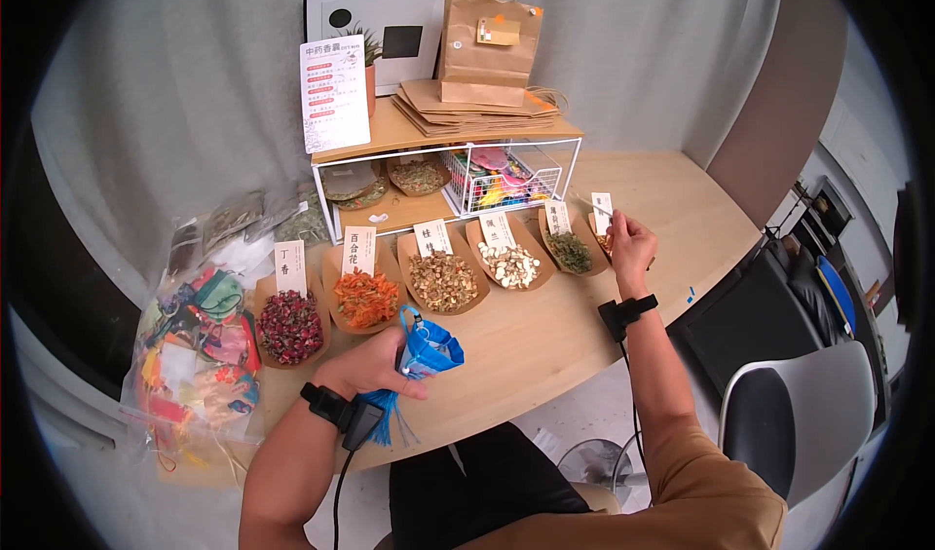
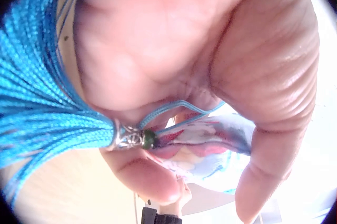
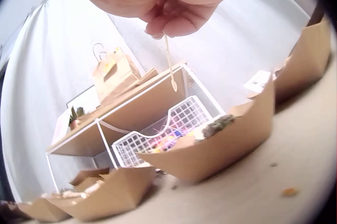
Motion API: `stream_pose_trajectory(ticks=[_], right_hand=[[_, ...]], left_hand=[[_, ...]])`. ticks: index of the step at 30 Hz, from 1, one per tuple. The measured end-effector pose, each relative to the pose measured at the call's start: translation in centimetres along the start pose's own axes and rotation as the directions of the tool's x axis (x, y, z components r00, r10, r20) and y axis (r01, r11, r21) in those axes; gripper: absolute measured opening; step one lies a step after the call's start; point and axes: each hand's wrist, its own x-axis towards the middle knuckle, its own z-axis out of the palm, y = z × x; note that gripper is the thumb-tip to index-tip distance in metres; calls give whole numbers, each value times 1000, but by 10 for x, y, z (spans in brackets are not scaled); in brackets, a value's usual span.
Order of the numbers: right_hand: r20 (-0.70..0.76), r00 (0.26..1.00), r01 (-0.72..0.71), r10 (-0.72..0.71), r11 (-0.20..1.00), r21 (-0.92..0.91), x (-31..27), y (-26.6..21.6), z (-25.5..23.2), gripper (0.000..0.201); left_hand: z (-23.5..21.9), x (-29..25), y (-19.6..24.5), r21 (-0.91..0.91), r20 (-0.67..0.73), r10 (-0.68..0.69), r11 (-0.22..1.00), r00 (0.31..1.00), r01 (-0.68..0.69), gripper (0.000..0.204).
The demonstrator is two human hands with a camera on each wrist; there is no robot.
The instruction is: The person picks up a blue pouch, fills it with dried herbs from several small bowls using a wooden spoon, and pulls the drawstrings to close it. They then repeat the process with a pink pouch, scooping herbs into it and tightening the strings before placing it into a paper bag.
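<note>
My left hand [image 1: 362, 363] grips a small blue sachet pouch [image 1: 433, 350] over the table's front edge, its mouth upward. From the pouch hangs a blue tassel [image 2: 52, 92] with a metal cap and a green bead [image 2: 150, 139]. Over at the right end of the row of paper trays, my right hand [image 1: 633, 246] pinches a thin, pale wooden spoon [image 3: 174, 83], its small tip pointing down. Beneath that hand lies the last tray, mostly hidden by it in the head view. Beside it sits a tray of green dried herb [image 1: 571, 254].
Other labelled trays hold red buds [image 1: 290, 328], orange petals [image 1: 365, 299], brownish flowers [image 1: 443, 282] and white slices [image 1: 510, 266]. A plastic bag of colourful pouches [image 1: 209, 336] lies at left. Behind stands a shelf [image 1: 390, 126] with paper bags [image 1: 490, 48] and a wire basket [image 1: 487, 191].
</note>
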Motion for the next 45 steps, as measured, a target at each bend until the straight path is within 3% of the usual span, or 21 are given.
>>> stream_pose_trajectory(ticks=[1, 4, 8, 11, 15, 18, 25, 29, 32, 37, 45], right_hand=[[34, 998, -63, 61, 995, 78, 0, -5, 3, 27], [173, 984, -100, 51, 953, 287, -11, -27, 22, 24], [509, 845, -448, 163, 738, 506, -30, -64, 56, 18], [699, 700, -639, 144, 564, 524, -36, -69, 86, 16], [796, 599, -715, 85, 505, 484, -37, -62, 104, 20], [810, 581, -726, 79, 500, 472, -33, -49, 98, 22], [715, 686, -687, 131, 440, 579, -12, -29, 81, 25], [736, 662, -718, 142, 401, 569, -15, -20, 81, 30], [784, 611, -737, 107, 438, 514, -24, -22, 84, 30], [768, 632, -663, 103, 586, 467, -29, -20, 90, 32], [754, 643, -604, 132, 693, 394, -34, -23, 92, 31]], left_hand=[[1, 0, 1, -30, -11, 3, 1000, 1000, -3, 60], [2, 2, -1, -114, -36, 18, 993, 999, -22, 57], [-2, 8, -16, -238, -63, 76, 967, 995, -89, 56], [0, 11, -15, -297, -71, 129, 944, 989, -144, 57], [0, 11, -14, -335, -38, 154, 929, 987, -158, 59], [1, 9, -8, -336, -18, 112, 935, 994, -112, 59], [10, 10, -5, -344, -124, 24, 937, 992, -65, 60], [24, 16, -2, -402, -167, 44, 909, 985, -109, 59], [35, 28, 2, -438, -149, 47, 892, 988, -109, 58], [36, 44, -4, -468, -55, 46, 881, 997, -67, 61], [26, 38, -6, -529, -6, 80, 846, 997, -71, 62]])
